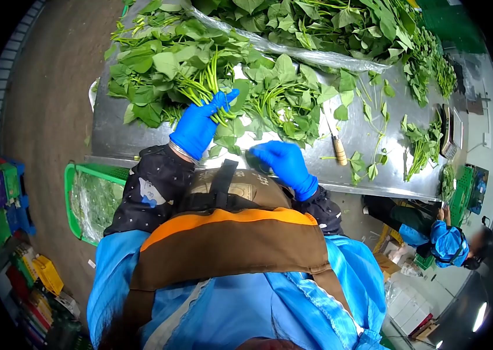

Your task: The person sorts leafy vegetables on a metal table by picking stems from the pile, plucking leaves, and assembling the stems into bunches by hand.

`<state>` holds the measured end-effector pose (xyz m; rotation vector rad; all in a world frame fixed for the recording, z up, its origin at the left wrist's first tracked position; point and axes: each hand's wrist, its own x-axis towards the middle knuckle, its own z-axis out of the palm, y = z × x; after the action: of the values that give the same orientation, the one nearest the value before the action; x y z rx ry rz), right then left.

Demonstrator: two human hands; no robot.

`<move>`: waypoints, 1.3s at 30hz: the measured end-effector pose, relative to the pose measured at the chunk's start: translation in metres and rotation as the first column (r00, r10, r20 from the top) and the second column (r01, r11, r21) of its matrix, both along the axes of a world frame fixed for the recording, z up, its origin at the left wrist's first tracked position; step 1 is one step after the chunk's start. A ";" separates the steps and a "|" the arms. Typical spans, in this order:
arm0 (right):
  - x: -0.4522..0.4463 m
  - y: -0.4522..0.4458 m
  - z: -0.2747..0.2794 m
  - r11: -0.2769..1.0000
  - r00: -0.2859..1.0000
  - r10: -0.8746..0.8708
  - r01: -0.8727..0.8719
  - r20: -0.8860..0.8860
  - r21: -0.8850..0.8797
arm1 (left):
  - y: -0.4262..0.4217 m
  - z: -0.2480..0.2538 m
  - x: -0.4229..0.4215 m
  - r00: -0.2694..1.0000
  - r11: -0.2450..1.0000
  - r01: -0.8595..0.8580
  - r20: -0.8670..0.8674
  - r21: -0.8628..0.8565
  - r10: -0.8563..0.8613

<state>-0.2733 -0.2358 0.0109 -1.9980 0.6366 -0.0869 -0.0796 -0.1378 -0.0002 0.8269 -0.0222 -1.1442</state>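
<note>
My left hand point(197, 125), in a blue glove, is closed around the pale green stems of a bunch of leafy greens point(205, 79). The leaves of this bunch merge into a larger pile of greens point(147, 70) at the left of the metal table. My right hand point(287, 166), also gloved in blue, is at the table's near edge, close to my apron. Its fingers are drawn together beside a dark green leafy bit; whether they grip it is unclear. Further right lies a knife with a wooden handle point(339, 150), its blade pointing away from me. Another heap of greens point(287, 102) lies between the hands and the knife.
A clear plastic sheet point(293, 52) runs along a big heap of leaves point(340, 23) at the back. Loose sprigs point(421, 146) and a scale-like device point(449, 131) lie at right. A green crate point(74, 204) stands on the floor at left. Another person point(448, 242) is at lower right.
</note>
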 end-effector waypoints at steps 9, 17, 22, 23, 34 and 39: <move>0.058 0.000 0.001 0.892 0.914 -0.316 0.196 0.254 0.407 | 0.001 -0.003 -0.017 0.991 0.993 0.089 -0.089 -0.073 -0.096; 0.046 0.013 0.013 0.982 0.883 -0.174 0.124 0.435 0.141 | 0.000 -0.014 -0.009 0.995 0.997 -0.064 -0.075 -0.052 0.060; 0.069 0.023 0.018 0.971 0.889 -0.240 0.224 0.391 0.087 | 0.001 -0.021 -0.020 0.954 0.975 0.024 -0.286 -0.222 -0.088; 0.072 0.023 0.015 0.972 0.880 -0.225 0.232 0.418 0.036 | 0.001 -0.025 -0.021 0.951 0.974 0.014 -0.299 -0.225 -0.083; 0.017 -0.008 0.001 0.893 0.932 0.351 -0.364 -0.096 -0.267 | 0.006 -0.002 0.009 0.984 0.982 -0.179 0.002 -0.050 0.180; 0.019 -0.040 -0.003 0.932 0.935 -0.356 0.354 -0.007 -0.072 | 0.006 -0.008 0.007 0.993 0.985 -0.114 -0.036 -0.126 0.111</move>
<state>-0.2542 -0.2763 0.0076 -1.9309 1.0162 -0.3113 -0.0728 -0.1318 -0.0086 0.6897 -0.0243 -1.0371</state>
